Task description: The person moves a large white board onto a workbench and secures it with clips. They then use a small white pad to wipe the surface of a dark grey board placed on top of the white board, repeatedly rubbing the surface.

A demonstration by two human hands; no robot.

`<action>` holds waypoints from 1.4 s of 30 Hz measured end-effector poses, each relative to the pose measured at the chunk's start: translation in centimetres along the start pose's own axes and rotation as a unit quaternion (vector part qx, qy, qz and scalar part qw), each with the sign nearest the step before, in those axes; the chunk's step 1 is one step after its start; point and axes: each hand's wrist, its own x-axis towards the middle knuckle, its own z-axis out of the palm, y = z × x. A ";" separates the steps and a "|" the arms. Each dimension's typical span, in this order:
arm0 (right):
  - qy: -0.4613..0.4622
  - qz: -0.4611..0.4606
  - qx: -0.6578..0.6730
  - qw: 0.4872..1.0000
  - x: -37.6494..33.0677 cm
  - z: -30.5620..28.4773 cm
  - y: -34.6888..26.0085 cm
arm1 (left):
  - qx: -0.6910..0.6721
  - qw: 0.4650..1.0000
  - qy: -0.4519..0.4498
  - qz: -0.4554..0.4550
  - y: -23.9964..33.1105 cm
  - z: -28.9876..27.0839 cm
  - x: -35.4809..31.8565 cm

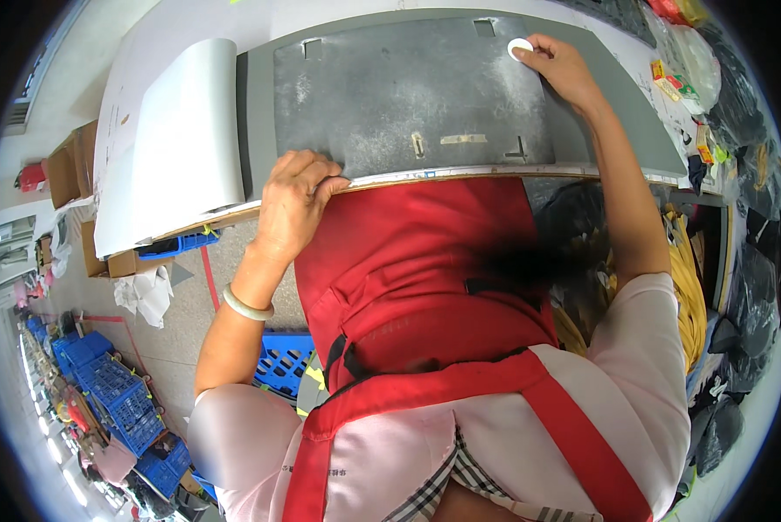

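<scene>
A worn dark grey template sheet [390,96] lies on a larger grey sheet [612,113] on the table. Small cut-outs run along its far and near sides, and whitish dust is smeared over it. Near its far right corner, my right hand [564,70] pinches a small white round disc [520,50] between thumb and fingers; the disc touches or hovers just over the surface. My left hand [299,196] is closed at the near edge, fingers curled on top and thumb along the rim, pressing on the template's near left corner.
A curled white sheet [190,130] covers the table's left part. Plastic bags [695,56] and small boxes [669,83] crowd the right end. On the floor at left are cardboard boxes [73,165] and blue crates [116,391]. Yellow cloth [682,296] hangs at right.
</scene>
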 end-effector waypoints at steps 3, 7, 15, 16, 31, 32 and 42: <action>0.003 0.005 -0.001 1.000 0.3 0.0 0.4 | -0.004 1.000 0.003 -0.003 0.0 0.1 0.0; -0.001 0.003 0.018 1.000 0.6 0.1 0.6 | -0.010 1.000 0.005 -0.012 0.0 0.2 -0.1; 0.012 0.008 -0.012 1.000 0.3 0.0 0.5 | -0.013 1.000 0.022 0.001 0.1 0.5 -0.3; 0.014 0.013 -0.022 1.000 0.1 -0.1 0.0 | -0.014 1.000 0.023 0.001 0.1 0.5 -0.3; 0.042 -0.003 0.019 0.999 0.4 0.8 0.8 | -0.003 1.000 0.011 0.004 0.3 0.7 -0.2; 0.041 -0.005 0.023 0.999 0.3 0.8 0.8 | -0.003 1.000 0.010 0.002 0.4 0.6 -0.2; 0.067 -0.026 -0.034 0.997 0.3 1.3 1.1 | 0.002 1.000 -0.014 -0.013 0.9 -0.1 0.2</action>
